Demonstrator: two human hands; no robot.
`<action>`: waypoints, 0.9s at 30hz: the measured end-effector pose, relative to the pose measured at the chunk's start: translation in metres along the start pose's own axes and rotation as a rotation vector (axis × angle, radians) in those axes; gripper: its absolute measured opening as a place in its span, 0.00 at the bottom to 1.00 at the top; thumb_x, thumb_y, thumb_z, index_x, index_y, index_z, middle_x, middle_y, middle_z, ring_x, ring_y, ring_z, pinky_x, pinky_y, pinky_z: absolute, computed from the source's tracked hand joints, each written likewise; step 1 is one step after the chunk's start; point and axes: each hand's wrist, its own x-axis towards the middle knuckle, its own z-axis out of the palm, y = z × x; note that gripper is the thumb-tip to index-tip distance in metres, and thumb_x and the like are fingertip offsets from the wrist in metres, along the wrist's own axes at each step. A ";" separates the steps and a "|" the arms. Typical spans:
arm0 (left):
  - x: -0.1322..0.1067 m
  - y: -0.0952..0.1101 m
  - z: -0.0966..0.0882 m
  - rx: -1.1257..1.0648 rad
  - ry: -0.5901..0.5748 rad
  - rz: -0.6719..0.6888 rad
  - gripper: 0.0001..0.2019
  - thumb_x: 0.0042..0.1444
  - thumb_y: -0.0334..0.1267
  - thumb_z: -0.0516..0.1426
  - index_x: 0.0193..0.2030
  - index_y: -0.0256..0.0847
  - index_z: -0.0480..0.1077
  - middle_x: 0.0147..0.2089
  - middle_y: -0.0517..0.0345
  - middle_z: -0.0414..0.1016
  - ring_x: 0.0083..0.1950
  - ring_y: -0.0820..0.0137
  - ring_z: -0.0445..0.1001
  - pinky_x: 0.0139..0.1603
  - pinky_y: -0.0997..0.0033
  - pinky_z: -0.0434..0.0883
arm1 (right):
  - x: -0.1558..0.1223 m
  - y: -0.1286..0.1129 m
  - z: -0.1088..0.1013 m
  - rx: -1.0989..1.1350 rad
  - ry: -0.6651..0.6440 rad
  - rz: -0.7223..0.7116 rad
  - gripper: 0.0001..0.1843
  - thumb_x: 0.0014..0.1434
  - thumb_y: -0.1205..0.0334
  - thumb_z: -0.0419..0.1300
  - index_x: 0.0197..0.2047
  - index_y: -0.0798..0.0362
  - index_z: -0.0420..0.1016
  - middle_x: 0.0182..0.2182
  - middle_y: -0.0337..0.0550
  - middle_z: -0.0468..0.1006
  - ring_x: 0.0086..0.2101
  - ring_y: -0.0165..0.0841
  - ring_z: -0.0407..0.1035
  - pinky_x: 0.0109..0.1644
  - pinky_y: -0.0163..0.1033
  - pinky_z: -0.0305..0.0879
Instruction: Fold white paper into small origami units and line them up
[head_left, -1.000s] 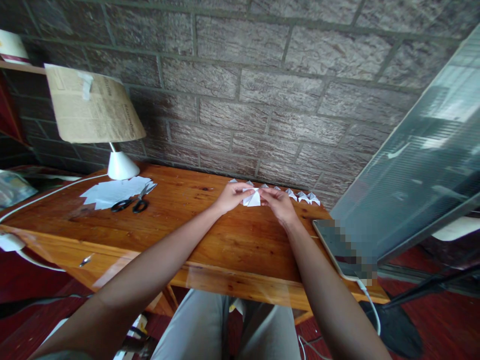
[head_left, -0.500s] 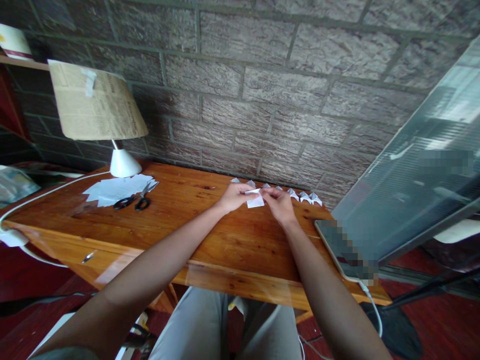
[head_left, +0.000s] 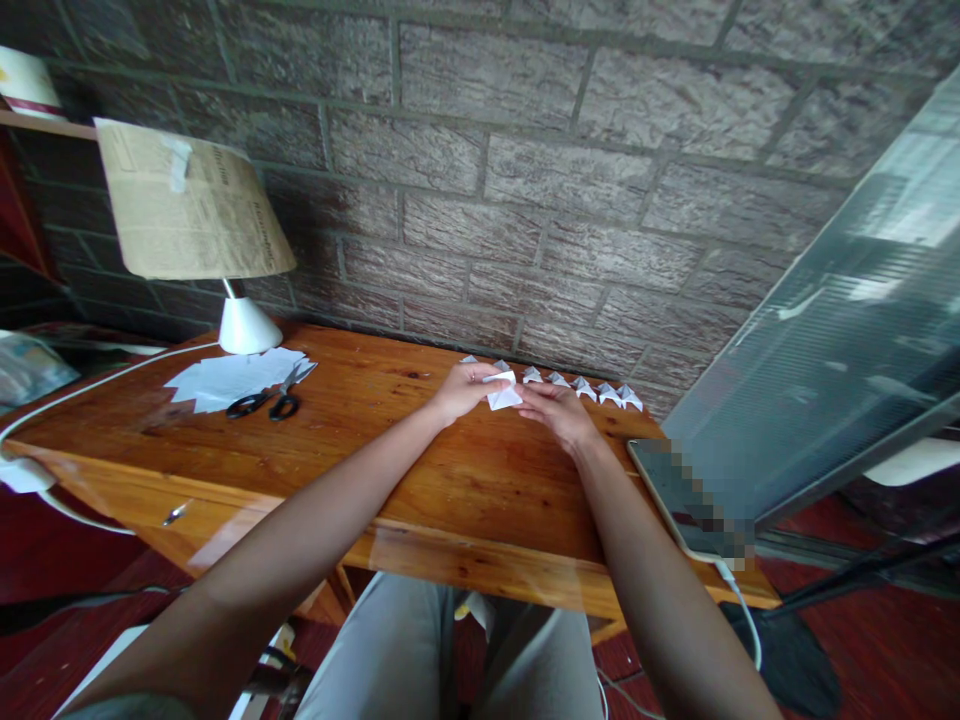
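Observation:
Above the desk (head_left: 450,490), a small white piece of paper (head_left: 504,396) is held between both hands. My left hand (head_left: 463,392) pinches its left edge, thumb on the near face. On the other side, my right hand (head_left: 559,412) grips the paper's right edge with thumb and fingers; its fingertips partly cover that edge. The paper looks partly folded, though its creases are too small to make out. Just beyond the hands, a row of several small folded paper pieces (head_left: 585,389) lines the back of the desk, some partly hidden.
At the left lie loose white paper sheets (head_left: 225,378) with black-handled scissors (head_left: 285,404) on them, beside a lamp (head_left: 250,328). A tablet (head_left: 686,500) with a white cable rests at the right edge. A brick wall (head_left: 442,235) stands behind the desk.
The paper has turned and moved slightly left. My right hand has rotated, its fingers now stretched more toward the paper, uncovering more of the folded row behind.

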 end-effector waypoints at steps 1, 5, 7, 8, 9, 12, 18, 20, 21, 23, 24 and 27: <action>0.000 -0.001 0.000 -0.003 0.001 0.008 0.19 0.35 0.45 0.70 0.33 0.36 0.78 0.31 0.55 0.77 0.32 0.69 0.72 0.35 0.70 0.66 | 0.000 0.000 0.000 -0.011 0.001 -0.004 0.16 0.43 0.50 0.71 0.33 0.51 0.82 0.32 0.42 0.82 0.31 0.30 0.75 0.37 0.35 0.73; 0.001 -0.001 0.001 0.018 0.011 0.055 0.18 0.36 0.46 0.69 0.33 0.35 0.78 0.31 0.55 0.77 0.32 0.70 0.71 0.36 0.71 0.65 | 0.002 0.001 0.002 -0.041 0.025 -0.047 0.17 0.43 0.49 0.71 0.33 0.52 0.81 0.30 0.41 0.81 0.29 0.28 0.73 0.35 0.34 0.71; 0.001 -0.001 0.001 0.030 0.012 0.067 0.18 0.37 0.46 0.69 0.33 0.35 0.78 0.31 0.55 0.77 0.32 0.71 0.71 0.36 0.71 0.64 | 0.002 0.001 0.004 -0.050 0.041 -0.077 0.18 0.43 0.48 0.70 0.33 0.53 0.81 0.30 0.41 0.81 0.28 0.29 0.73 0.35 0.34 0.71; 0.001 0.000 0.001 0.029 0.012 0.065 0.18 0.38 0.46 0.69 0.33 0.35 0.78 0.31 0.55 0.77 0.32 0.71 0.71 0.36 0.71 0.64 | 0.002 0.001 0.005 -0.049 0.049 -0.086 0.19 0.43 0.47 0.70 0.33 0.53 0.81 0.29 0.41 0.81 0.28 0.29 0.73 0.35 0.35 0.71; 0.001 0.000 0.001 0.023 0.013 0.059 0.18 0.37 0.46 0.69 0.33 0.35 0.78 0.31 0.55 0.77 0.32 0.71 0.71 0.36 0.71 0.64 | 0.002 0.001 0.005 -0.045 0.054 -0.086 0.19 0.43 0.47 0.70 0.33 0.53 0.81 0.30 0.41 0.81 0.28 0.29 0.73 0.35 0.35 0.71; 0.001 0.000 0.000 -0.015 0.024 0.022 0.19 0.36 0.46 0.69 0.33 0.35 0.78 0.31 0.55 0.77 0.31 0.70 0.71 0.36 0.70 0.65 | 0.002 0.001 0.006 -0.037 0.037 -0.061 0.20 0.42 0.46 0.70 0.33 0.52 0.81 0.31 0.42 0.81 0.29 0.30 0.74 0.36 0.36 0.71; 0.000 0.000 0.001 -0.084 0.038 -0.071 0.19 0.36 0.45 0.70 0.34 0.36 0.77 0.31 0.56 0.75 0.33 0.70 0.72 0.39 0.67 0.69 | 0.002 0.003 0.004 -0.144 0.034 -0.139 0.21 0.42 0.44 0.69 0.32 0.53 0.81 0.26 0.41 0.80 0.26 0.30 0.72 0.33 0.36 0.68; -0.001 0.001 0.002 -0.101 0.026 -0.113 0.20 0.36 0.46 0.70 0.34 0.36 0.77 0.31 0.56 0.75 0.33 0.71 0.72 0.41 0.65 0.69 | 0.003 0.004 0.004 -0.184 0.026 -0.156 0.22 0.44 0.43 0.68 0.32 0.54 0.81 0.24 0.41 0.79 0.25 0.30 0.70 0.32 0.36 0.66; -0.002 0.001 0.002 -0.105 0.020 -0.133 0.20 0.36 0.47 0.70 0.34 0.36 0.77 0.31 0.56 0.75 0.33 0.71 0.72 0.41 0.65 0.69 | 0.003 0.005 0.004 -0.209 0.019 -0.162 0.22 0.44 0.43 0.67 0.32 0.54 0.80 0.24 0.41 0.78 0.25 0.30 0.70 0.31 0.36 0.65; -0.003 0.002 0.002 -0.106 0.011 -0.162 0.21 0.35 0.48 0.70 0.34 0.37 0.76 0.31 0.57 0.75 0.33 0.72 0.72 0.42 0.65 0.69 | 0.004 0.006 0.006 -0.253 0.016 -0.181 0.23 0.45 0.42 0.66 0.32 0.55 0.80 0.23 0.41 0.78 0.24 0.30 0.68 0.30 0.36 0.64; -0.003 0.002 0.002 -0.110 0.015 -0.175 0.21 0.35 0.49 0.70 0.34 0.37 0.76 0.31 0.57 0.75 0.33 0.72 0.72 0.41 0.66 0.69 | 0.004 0.007 0.006 -0.268 0.020 -0.193 0.23 0.45 0.42 0.66 0.31 0.55 0.80 0.22 0.41 0.77 0.23 0.30 0.68 0.30 0.36 0.63; -0.002 0.001 0.002 -0.133 0.053 -0.216 0.23 0.36 0.53 0.69 0.33 0.37 0.76 0.31 0.58 0.75 0.32 0.73 0.72 0.40 0.67 0.70 | 0.005 0.008 0.008 -0.293 0.024 -0.233 0.21 0.47 0.42 0.65 0.31 0.54 0.79 0.23 0.41 0.77 0.23 0.30 0.67 0.30 0.36 0.63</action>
